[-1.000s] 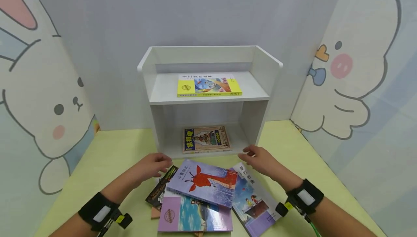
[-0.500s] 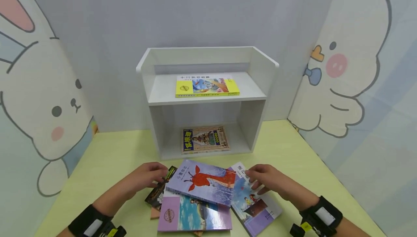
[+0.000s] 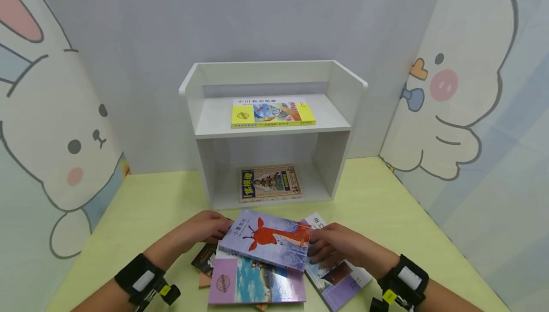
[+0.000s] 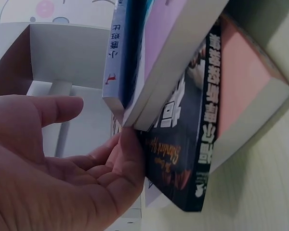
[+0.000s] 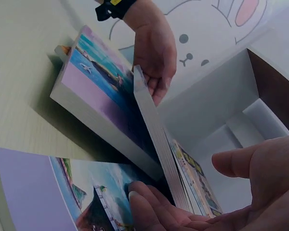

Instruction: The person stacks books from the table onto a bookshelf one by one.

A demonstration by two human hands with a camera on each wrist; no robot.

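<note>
A purple-blue book with a red deer on its cover [image 3: 270, 243] lies tilted on top of a loose pile of books. At its left edge is my left hand [image 3: 200, 231], fingertips right at the book's lower corner, thumb [image 4: 62, 109] raised apart from the cover. On the opposite edge my right hand [image 3: 343, 245] has its fingers beside the deer book, over the blue-and-purple book [image 3: 339, 288]; its thumb [image 5: 233, 163] also stands away. Beneath the deer book are a pink-purple book with a sea picture [image 3: 253, 286] and a black book [image 4: 176, 154].
Behind the pile stands a white two-tier shelf [image 3: 343, 155]. A yellow book [image 3: 274, 113] lies on its upper tier and a brown-bordered book [image 3: 271, 183] on the lower one. Cartoon-printed walls flank the pale green table [image 3: 158, 193].
Both hands have come in toward the deer book: the left moved right to its edge, the right moved down and then left to the other edge. The books stay where they were.
</note>
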